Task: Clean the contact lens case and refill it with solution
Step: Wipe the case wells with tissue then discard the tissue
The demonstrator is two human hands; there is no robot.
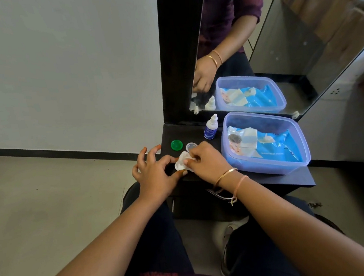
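Observation:
On the black shelf (290,179) lies the white contact lens case (180,163), partly covered by a white wipe (186,157). My left hand (155,175) pinches the case's left end between thumb and forefinger, the other fingers spread. My right hand (207,159) grips the wipe and presses it onto the case. A green cap (176,144) and a pale clear cap (191,146) lie loose just behind the hands. The small solution bottle (210,127) with a blue label stands upright further back.
A clear blue plastic tub (267,167) holding a blue wipes pack (272,147) takes up the shelf's right half. A mirror (245,44) in a black frame stands behind the shelf. The shelf's left edge drops to the floor. My knees are below.

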